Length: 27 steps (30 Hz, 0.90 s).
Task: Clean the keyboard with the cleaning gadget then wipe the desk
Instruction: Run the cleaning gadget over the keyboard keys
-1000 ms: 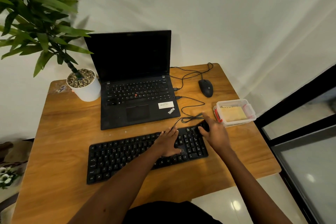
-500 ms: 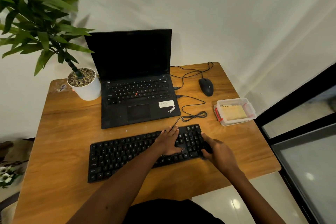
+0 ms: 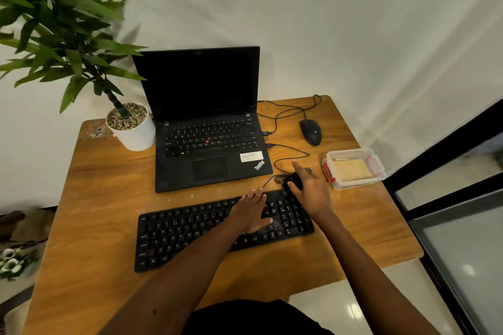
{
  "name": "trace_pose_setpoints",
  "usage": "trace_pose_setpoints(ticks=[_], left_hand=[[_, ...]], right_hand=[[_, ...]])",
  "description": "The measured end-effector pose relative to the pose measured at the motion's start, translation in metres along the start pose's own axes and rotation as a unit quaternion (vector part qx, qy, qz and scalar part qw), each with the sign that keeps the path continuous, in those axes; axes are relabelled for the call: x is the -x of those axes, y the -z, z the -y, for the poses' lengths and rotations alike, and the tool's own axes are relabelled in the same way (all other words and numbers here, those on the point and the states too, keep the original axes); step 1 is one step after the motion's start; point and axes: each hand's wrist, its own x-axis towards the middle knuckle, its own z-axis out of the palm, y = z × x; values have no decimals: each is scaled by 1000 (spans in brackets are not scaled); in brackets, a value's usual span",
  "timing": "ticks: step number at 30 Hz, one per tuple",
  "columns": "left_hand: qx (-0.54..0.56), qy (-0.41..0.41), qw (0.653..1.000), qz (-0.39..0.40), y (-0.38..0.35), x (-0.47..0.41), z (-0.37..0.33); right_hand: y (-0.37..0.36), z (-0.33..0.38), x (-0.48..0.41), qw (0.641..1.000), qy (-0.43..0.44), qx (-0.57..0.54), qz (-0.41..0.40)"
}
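The cleaning gadget is gripped in the curled right hand; the keyboard, held down by the flat left hand, is laid lengthwise leftward from those fingers.

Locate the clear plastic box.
Head view: the box sits on the desk, at its right side, just right of the right hand, nearer than the mouse.
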Motion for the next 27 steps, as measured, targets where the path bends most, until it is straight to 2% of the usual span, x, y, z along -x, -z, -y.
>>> trace_pose_setpoints(ticks=[4, 9, 14, 21, 24, 27], left_hand=[[-15, 10, 1000, 3, -2, 1, 5], [4, 11, 1000, 8, 0, 1, 5], [11, 8, 1000, 8, 1, 1, 6], [5, 3, 1000, 18, -1, 0, 8], [6, 3, 1000, 18, 0, -2, 8], [5, 3, 1000, 17, 0, -2, 10]], right_hand=[[-7, 3, -3, 998, 9, 45, 47], [-2, -10, 21, 995, 1, 36, 91], [2, -18, 50, 994, 22, 29, 101], [6, -31, 76, 992, -17, -26, 122], [15, -32, 72, 994, -46, -74, 61], [10, -30, 64, 997, -42, -67, 6]])
